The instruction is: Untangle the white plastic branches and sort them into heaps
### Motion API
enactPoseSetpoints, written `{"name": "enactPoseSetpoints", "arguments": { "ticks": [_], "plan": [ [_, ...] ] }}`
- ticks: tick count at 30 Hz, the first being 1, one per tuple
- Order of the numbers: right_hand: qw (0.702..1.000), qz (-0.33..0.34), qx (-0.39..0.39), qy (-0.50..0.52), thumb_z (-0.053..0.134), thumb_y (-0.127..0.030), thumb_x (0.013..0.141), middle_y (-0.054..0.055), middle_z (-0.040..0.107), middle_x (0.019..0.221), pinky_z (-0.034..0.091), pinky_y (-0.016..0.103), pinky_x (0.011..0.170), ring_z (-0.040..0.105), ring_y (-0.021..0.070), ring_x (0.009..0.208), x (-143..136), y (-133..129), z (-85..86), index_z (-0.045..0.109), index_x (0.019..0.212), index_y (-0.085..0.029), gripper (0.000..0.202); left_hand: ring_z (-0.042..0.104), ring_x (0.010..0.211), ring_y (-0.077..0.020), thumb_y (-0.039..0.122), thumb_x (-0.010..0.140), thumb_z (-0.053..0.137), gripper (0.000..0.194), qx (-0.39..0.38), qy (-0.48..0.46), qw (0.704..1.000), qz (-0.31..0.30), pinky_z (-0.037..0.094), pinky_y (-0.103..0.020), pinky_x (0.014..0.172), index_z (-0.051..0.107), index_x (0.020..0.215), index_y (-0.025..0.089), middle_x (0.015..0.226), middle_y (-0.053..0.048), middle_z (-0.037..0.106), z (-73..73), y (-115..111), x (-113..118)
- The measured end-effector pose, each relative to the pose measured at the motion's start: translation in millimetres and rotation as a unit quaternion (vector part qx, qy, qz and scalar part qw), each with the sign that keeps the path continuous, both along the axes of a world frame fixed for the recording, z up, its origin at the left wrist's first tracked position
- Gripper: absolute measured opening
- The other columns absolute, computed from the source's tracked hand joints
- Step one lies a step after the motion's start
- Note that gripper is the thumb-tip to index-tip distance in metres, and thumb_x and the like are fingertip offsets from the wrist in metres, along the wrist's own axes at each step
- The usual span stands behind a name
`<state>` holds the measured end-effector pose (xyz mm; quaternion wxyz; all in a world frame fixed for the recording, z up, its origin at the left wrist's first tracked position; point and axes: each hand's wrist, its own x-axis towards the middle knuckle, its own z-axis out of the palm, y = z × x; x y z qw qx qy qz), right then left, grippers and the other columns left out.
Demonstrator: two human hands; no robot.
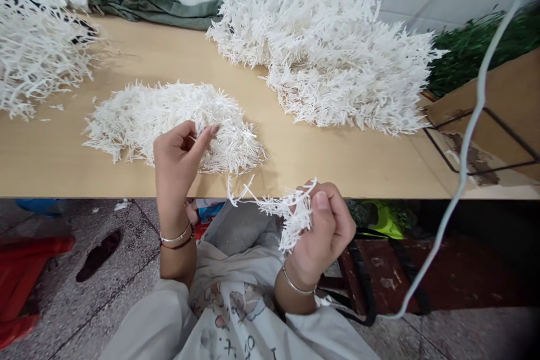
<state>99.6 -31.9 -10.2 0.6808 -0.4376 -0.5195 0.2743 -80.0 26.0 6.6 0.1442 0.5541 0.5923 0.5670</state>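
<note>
My right hand [327,222] is closed on a white branched plastic sprig [296,215] just off the table's front edge. One thin strand of it trails left toward the middle. My left hand [179,152] is raised in front of the nearer pile of small white sprigs [139,118]. Its fingers are curled in and the thumb points right; whatever may lie between the fingertips is hidden. Behind my right hand, a larger heap of white sprigs [337,56] covers the back right of the table.
Loose white strands [37,50] lie at the table's [126,45] far left. Dark green cloth [156,5] rests along the wall. A pale cable [472,118] hangs on the right, before a cardboard box [506,101] and green plastic foliage [468,62]. A red stool [25,270] stands lower left.
</note>
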Motion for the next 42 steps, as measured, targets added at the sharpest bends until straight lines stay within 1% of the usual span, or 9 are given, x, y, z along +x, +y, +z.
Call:
{"name": "enactPoseSetpoints", "arguments": {
  "ticks": [11,19,23,28,34,36,38,40,42],
  "plan": [
    [0.997,-0.041,-0.029,0.062,0.048,-0.027,0.091,-0.003,0.027,0.059,0.019,0.027,0.048,0.026,0.011,0.053,12.7,4.1,-2.9,0.041,0.064,-0.02,0.029,0.037,0.043,-0.0067,0.036,0.074,0.073,0.039,-0.023,0.022,0.999,-0.015,0.021,-0.024,0.042,0.051,0.049,0.016,0.044,0.003,0.042,14.2,12.0,-8.1],
    [0.978,-0.202,0.05,0.032,0.042,-0.025,0.092,0.0,0.024,0.059,0.021,0.029,0.046,0.027,0.0139,0.049,44.0,9.7,4.8,0.038,0.066,-0.023,0.026,0.038,0.052,-0.0118,0.045,0.061,0.081,0.036,0.001,0.153,0.981,0.122,0.019,-0.028,0.051,0.058,0.056,0.018,0.052,0.001,0.051,29.5,51.2,-23.0],
    [0.964,-0.251,0.053,0.07,0.045,-0.021,0.089,-0.001,0.026,0.058,0.024,0.028,0.049,0.03,0.0138,0.051,41.9,4.7,8.0,0.039,0.063,-0.022,0.027,0.043,0.069,-0.0118,0.06,0.068,0.073,0.047,-0.033,0.189,0.967,0.167,0.019,-0.029,0.062,0.066,0.082,0.016,0.071,-0.001,0.049,36.4,46.1,-19.5],
    [0.973,-0.216,0.056,0.059,0.049,-0.02,0.087,-0.001,0.035,0.06,0.025,0.028,0.053,0.032,0.0136,0.056,32.8,-2.1,6.2,0.048,0.067,-0.021,0.021,0.046,0.089,-0.0184,0.049,0.074,0.074,0.036,-0.002,0.203,0.962,0.183,0.024,-0.035,0.07,0.068,0.089,0.017,0.085,-0.003,0.04,29.0,45.8,-24.6],
    [0.988,-0.139,0.057,-0.021,0.05,-0.028,0.09,0.001,0.044,0.072,0.035,0.028,0.061,0.044,0.0146,0.067,31.6,-7.5,1.0,0.055,0.082,-0.021,0.012,0.036,0.058,-0.0082,0.027,0.072,0.078,0.05,0.066,0.164,0.967,0.182,0.036,-0.033,0.067,0.064,0.12,0.027,0.11,-0.008,0.048,31.4,38.5,-12.5],
    [0.992,-0.103,0.062,-0.042,0.05,-0.027,0.091,0.001,0.048,0.075,0.038,0.028,0.066,0.048,0.0154,0.072,31.4,-8.3,-0.3,0.056,0.085,-0.022,0.01,0.038,0.059,-0.009,0.032,0.086,0.064,0.03,0.138,0.124,0.977,0.102,0.036,-0.03,0.059,0.067,0.114,0.025,0.114,-0.008,0.053,37.0,17.1,9.1],
    [0.995,-0.057,0.067,-0.053,0.049,-0.026,0.092,0.001,0.052,0.078,0.039,0.03,0.07,0.051,0.0163,0.078,31.0,-8.9,-0.6,0.056,0.086,-0.023,0.01,0.051,0.074,-0.0142,0.035,0.094,0.05,0.026,0.145,0.091,0.977,-0.131,0.039,-0.03,0.063,0.068,0.111,0.025,0.104,-0.006,0.062,37.6,-7.3,33.3],
    [0.997,-0.013,0.056,-0.06,0.049,-0.025,0.092,0.001,0.053,0.079,0.04,0.03,0.071,0.051,0.016,0.078,31.2,-9.9,-0.2,0.057,0.086,-0.023,0.01,0.055,0.093,-0.0186,0.032,0.099,0.036,0.033,0.085,0.071,0.936,-0.334,0.044,-0.032,0.075,0.061,0.121,0.026,0.109,-0.007,0.063,31.4,-26.6,51.8],
    [0.998,0.026,0.018,-0.057,0.05,-0.026,0.091,0.0,0.053,0.076,0.039,0.029,0.067,0.049,0.015,0.072,32.8,-11.6,0.3,0.057,0.084,-0.022,0.01,0.053,0.108,-0.0205,0.027,0.099,0.034,0.037,0.042,0.068,0.888,-0.453,0.043,-0.035,0.09,0.053,0.13,0.025,0.118,-0.009,0.059,21.0,-37.4,59.9]
  ]
}}
